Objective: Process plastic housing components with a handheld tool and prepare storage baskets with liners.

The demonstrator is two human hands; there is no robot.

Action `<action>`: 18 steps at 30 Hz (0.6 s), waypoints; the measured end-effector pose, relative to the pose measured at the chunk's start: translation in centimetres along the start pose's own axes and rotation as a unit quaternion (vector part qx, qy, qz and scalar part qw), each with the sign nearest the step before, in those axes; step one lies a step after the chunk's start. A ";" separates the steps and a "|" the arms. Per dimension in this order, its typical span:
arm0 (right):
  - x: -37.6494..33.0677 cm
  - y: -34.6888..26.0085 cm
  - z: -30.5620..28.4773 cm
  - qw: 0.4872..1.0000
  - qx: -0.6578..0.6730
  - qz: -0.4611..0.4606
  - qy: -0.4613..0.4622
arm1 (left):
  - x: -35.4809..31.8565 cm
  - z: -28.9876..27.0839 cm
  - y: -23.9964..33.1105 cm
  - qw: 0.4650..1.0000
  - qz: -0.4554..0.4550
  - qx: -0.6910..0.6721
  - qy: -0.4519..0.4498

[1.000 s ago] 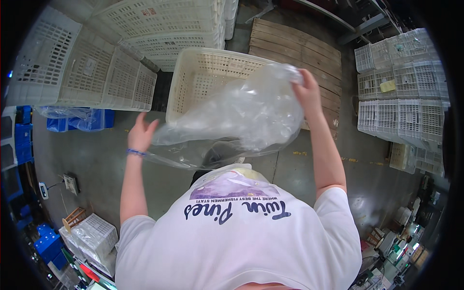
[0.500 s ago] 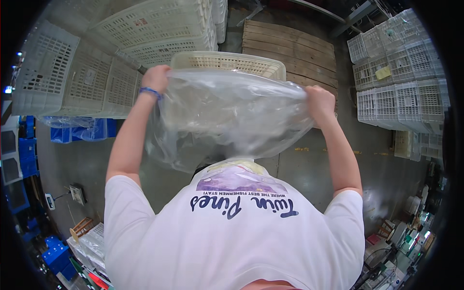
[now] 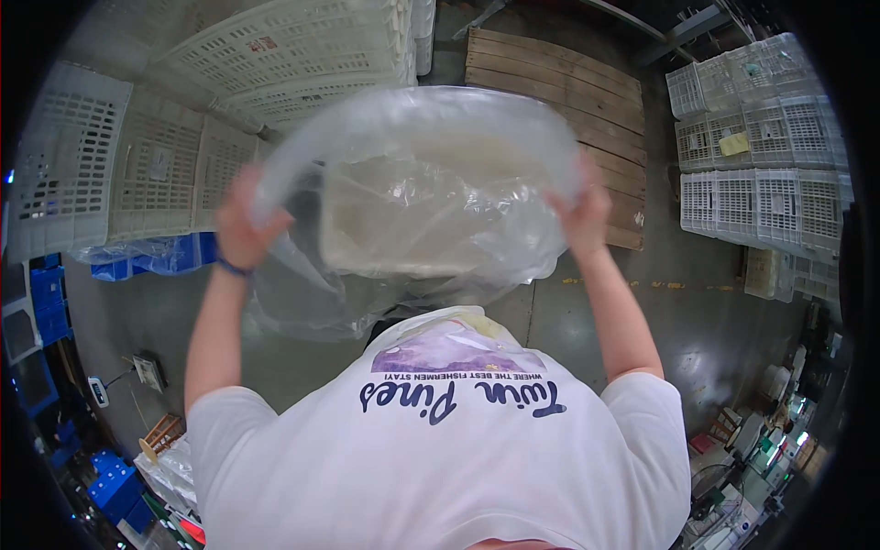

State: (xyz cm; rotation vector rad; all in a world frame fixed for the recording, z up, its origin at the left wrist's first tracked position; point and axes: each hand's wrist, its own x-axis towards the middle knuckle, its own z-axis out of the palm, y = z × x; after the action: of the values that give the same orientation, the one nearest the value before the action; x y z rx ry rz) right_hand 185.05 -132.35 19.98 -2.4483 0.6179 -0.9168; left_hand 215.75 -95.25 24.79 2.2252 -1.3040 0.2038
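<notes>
A clear plastic bag (image 3: 440, 202) billows over a cream plastic crate (image 3: 403, 266), whose shape shows blurrily through the film. My left hand (image 3: 244, 225) has the bag's left edge between thumb and fingers; motion smears the fingertips. At the right edge of the bag, my right hand (image 3: 584, 211) grips the film in the same way, its fingers also blurred. Between both hands the far edge of the bag arches up, and its loose near part hangs toward my shirt.
Tall stacks of white slatted crates (image 3: 302, 55) stand at the far left, with more crates (image 3: 765, 197) at the right. Behind the bag lies a wooden pallet (image 3: 596, 110). Blue bins (image 3: 156, 257) under plastic film sit at the left.
Both hands have come nearer to me and the left one has moved outward. The bag, stretched flat before, now puffs up and spreads over the crate.
</notes>
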 end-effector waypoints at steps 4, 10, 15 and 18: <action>-9.7 4.2 3.7 0.695 -0.191 0.208 -0.662 | -11.6 6.6 -4.8 0.765 -0.083 0.070 -0.634; -5.5 7.9 1.8 0.844 -0.305 0.235 -0.373 | -4.5 4.8 -7.2 0.867 -0.202 -0.070 -0.451; -3.0 14.8 1.4 0.917 -0.160 0.339 -0.138 | 2.4 8.5 -6.4 0.962 -0.012 -0.075 -0.263; -2.4 16.2 0.7 0.838 0.163 0.521 0.000 | 3.1 15.5 -6.0 0.967 -0.075 -0.036 -0.242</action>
State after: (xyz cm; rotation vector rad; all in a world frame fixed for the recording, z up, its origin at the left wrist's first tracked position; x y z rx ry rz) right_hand 179.93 -143.75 9.40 -1.4240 1.4379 -0.4761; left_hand 220.28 -103.45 10.76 2.3833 -1.3415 -0.4645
